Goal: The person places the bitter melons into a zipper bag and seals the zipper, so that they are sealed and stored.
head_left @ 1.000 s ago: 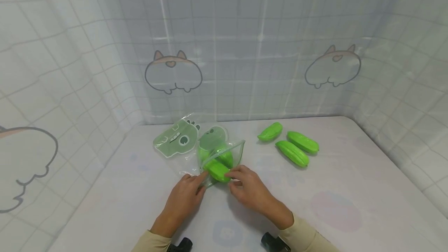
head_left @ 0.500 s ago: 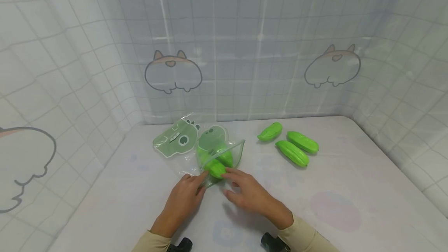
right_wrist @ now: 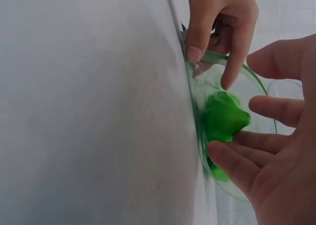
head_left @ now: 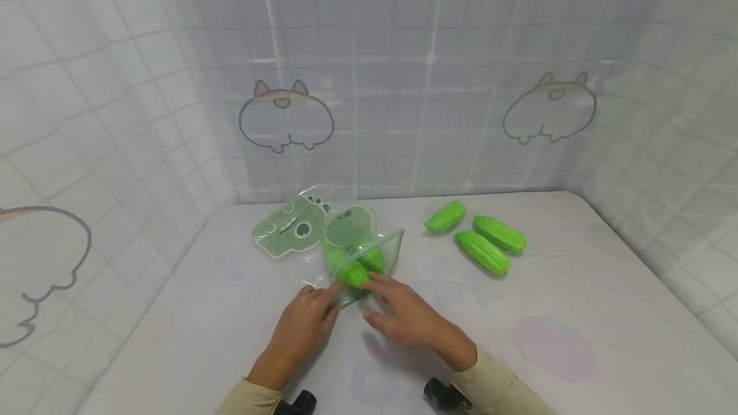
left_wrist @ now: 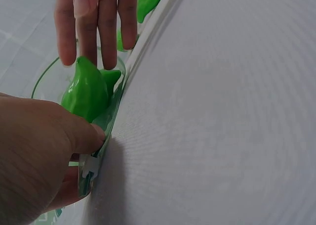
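White tbl (head_left: 565, 293), clear bag (head_left: 314, 226) w/ green veg (head_left: 350, 272) inside.
L hand (head_left: 302, 326) pinches bag's rim; R hand (head_left: 405, 314), fingers spread, at bag's mouth; 3 loose veg (head_left: 482, 252) right of bag.

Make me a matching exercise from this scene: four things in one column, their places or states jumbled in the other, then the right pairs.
Things
1. left hand
2. right hand
3. clear zip bag
4. three loose ridged vegetables

Places and states
A. mouth open, with green contents inside
B. on the table, in the head view's right half
C. pinches a green-edged rim
D. fingers extended toward a bagged vegetable

Pairs: 1-C, 2-D, 3-A, 4-B
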`<state>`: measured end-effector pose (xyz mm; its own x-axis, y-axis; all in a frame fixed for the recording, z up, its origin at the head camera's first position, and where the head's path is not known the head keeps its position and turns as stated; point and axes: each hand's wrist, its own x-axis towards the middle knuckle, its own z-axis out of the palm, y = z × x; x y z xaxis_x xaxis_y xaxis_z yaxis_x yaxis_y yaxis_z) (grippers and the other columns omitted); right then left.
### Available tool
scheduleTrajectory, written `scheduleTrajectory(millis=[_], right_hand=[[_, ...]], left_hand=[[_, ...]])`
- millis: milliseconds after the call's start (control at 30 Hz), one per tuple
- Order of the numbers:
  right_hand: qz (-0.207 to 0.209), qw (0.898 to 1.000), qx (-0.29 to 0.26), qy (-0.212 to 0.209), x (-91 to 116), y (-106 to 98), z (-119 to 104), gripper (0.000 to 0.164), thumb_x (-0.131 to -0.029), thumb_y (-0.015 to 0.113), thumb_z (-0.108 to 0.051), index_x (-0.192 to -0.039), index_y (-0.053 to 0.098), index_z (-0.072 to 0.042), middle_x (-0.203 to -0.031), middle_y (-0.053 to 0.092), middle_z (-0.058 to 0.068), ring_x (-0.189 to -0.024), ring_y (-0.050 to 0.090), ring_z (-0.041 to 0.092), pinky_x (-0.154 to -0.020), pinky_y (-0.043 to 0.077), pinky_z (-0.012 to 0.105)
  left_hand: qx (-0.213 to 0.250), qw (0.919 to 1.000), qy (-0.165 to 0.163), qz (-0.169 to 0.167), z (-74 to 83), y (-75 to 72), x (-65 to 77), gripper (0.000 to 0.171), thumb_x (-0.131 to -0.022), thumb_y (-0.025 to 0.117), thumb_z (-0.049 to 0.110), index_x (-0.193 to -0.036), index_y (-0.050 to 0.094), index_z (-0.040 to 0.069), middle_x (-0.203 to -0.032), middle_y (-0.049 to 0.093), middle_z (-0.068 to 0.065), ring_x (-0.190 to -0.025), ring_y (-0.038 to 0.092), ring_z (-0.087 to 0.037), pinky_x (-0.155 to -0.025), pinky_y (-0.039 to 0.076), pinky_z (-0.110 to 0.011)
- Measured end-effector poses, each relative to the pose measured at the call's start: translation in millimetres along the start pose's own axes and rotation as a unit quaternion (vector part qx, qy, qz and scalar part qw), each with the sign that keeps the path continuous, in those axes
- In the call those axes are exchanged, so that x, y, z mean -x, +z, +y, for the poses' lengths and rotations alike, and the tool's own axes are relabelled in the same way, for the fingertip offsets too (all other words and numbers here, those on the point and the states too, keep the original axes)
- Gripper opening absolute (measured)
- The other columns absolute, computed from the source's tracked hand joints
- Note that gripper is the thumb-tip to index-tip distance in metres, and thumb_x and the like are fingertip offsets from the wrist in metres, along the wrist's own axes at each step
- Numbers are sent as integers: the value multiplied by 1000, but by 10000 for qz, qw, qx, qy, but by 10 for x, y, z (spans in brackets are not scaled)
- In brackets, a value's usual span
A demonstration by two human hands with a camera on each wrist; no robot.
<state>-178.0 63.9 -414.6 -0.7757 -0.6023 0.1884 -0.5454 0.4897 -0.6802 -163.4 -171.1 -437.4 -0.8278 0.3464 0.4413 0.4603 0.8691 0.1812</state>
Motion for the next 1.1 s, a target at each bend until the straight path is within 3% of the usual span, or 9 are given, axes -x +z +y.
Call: scheduleTrajectory(millis=[200, 667, 833, 1000, 1100], right_hand=[[-105, 9999, 99, 90, -77, 28, -42, 52, -95, 63, -23, -143, 53, -5, -154, 40, 18, -141, 39, 31, -112, 34, 49], [-183, 9994, 93, 270, -139, 94, -21, 57, -95, 63, -22, -147, 49, -6, -159, 31, 17, -142, 37, 30, -112, 34, 48], [73, 9996, 113, 258, -107, 53, -25, 50, -96, 63, -20, -143, 54, -7, -154, 41, 16, -140, 41, 28, -109, 39, 45], [435, 9982, -389, 139, -50, -32, 4, 38, -96, 62, -13, -133, 62, -3, -137, 58, 11, -126, 55, 24, -92, 53, 35], [601, 9961, -631, 160, -12, -104, 40, 32, -97, 61, -10, -127, 65, -1, -127, 64, 8, -116, 62, 23, -86, 55, 32]], left_hand=[[8, 9999, 109, 111, -9, 7, 3, 50, -79, 83, 10, -126, 68, 12, -91, 74, -2, -83, 62, -23, -72, 53, -39], [29, 9999, 88, 101, 24, -27, -7, 50, -78, 84, 8, -126, 68, 9, -90, 74, -5, -85, 63, -24, -73, 53, -40], [67, 9998, 127, 145, 11, -21, -6, 50, -78, 84, 7, -125, 68, 9, -91, 74, -5, -85, 63, -24, -73, 53, -40], [93, 9997, 132, 197, 0, -11, 3, 49, -78, 83, 8, -125, 68, 10, -93, 74, -5, -86, 63, -25, -74, 53, -41], [96, 9997, 97, 182, 2, -13, 9, 49, -78, 83, 8, -125, 68, 10, -93, 74, -6, -86, 63, -25, -74, 53, -41]])
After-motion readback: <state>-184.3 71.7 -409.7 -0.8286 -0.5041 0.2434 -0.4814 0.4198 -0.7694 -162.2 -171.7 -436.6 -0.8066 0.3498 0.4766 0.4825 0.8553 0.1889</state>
